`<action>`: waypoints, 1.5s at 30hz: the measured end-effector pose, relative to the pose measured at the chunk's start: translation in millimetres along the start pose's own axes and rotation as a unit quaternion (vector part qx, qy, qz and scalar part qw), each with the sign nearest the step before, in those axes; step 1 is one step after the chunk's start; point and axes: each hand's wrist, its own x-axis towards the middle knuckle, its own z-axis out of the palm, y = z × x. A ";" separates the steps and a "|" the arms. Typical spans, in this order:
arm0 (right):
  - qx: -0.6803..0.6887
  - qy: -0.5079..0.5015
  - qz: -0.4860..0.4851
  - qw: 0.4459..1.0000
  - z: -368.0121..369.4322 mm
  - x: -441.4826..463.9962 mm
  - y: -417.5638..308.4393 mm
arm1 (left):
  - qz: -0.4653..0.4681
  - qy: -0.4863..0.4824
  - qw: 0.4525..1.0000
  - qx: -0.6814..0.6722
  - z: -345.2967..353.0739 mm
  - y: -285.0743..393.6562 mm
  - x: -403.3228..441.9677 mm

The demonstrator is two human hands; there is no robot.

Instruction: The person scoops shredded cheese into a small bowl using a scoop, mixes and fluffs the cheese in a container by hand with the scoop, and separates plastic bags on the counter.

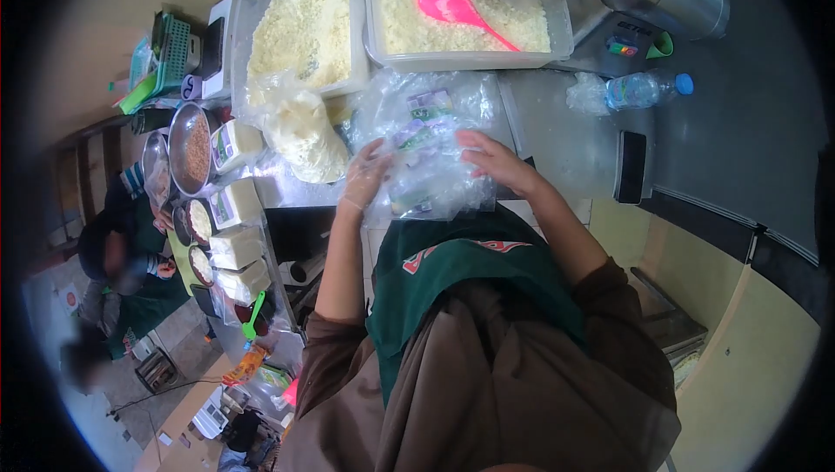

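Clear plastic bags (417,172) with purple and green labels lie in a loose pile at the table's front edge, before my apron. At the pile's left side my left hand (367,178) has its fingers curled on the plastic, part of it seen through the film. My right hand (497,163) rests at the right side, its fingers stretched and spread over the bags. A filled bag of pale, crumbly stuff (306,137) stands just beyond my left hand.
Two tubs of whitish granules stand behind, the right tub (470,61) bearing a pink scoop (450,4). Rightward are a water bottle (644,91) and a phone (631,167). White packs (235,202) and a bowl (191,148) line the left. A co-worker (130,246) is beyond.
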 end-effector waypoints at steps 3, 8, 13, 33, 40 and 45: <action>-0.019 0.054 0.012 0.998 -0.7 9.1 4.0 | -0.051 0.015 0.998 -0.040 -28.6 13.4 -22.8; -0.004 -0.027 0.025 0.999 -10.9 -4.6 -36.3 | -0.052 -0.030 0.990 -0.129 -19.3 73.2 -64.9; -0.045 -0.076 -0.112 0.990 22.8 -4.0 -70.4 | -0.045 -0.111 0.988 -0.097 15.5 94.1 -62.8; -0.228 -0.102 -0.154 0.956 4.6 -9.6 -69.9 | -0.026 -0.355 0.882 -0.308 52.0 79.2 -81.9; -0.212 -0.005 -0.193 0.958 -10.9 1.2 -69.5 | -0.077 -0.364 0.807 -0.459 45.0 94.1 -92.8; 0.028 -0.034 -0.013 0.999 -0.3 -8.3 -57.8 | -0.045 -0.331 0.801 -0.498 40.9 90.9 -92.0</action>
